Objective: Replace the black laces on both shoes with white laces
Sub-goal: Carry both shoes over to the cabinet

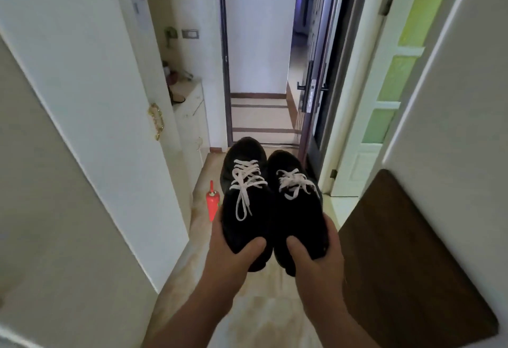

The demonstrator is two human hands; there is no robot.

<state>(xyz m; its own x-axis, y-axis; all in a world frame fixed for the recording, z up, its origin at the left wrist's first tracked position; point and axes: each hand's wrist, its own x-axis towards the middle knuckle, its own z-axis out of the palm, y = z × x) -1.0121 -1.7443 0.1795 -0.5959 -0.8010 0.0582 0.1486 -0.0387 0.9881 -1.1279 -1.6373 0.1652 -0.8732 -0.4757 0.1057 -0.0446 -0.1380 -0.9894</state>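
My left hand (233, 248) has its fingers wrapped under the heel of the left shoe (243, 210), thumb pressed over the top of the collar, so the fingers are clamped on that shoe. Same story on the other side: my right hand (313, 251) grips the heel of the right shoe (295, 210), thumb on top, fingers curled beneath and out of my sight. Both black shoes are up in the air in front of me, side by side and touching, toes pointing away down the hallway. The left one sits a touch further forward. Each carries white laces (247, 180), criss-crossed through the eyelets; on the left shoe the loose ends hang down toward the tongue, and on the right shoe the lace (294, 184) bunches in a looser tangle. Moving outward, a red bottle (212, 202) stands on the pale floor (264, 306) just left of the shoes. A white door (90, 117) with a gold handle sits to my left, a brown board (406, 259) leans at the right, and straight ahead a dark front door (316, 95) stands open.
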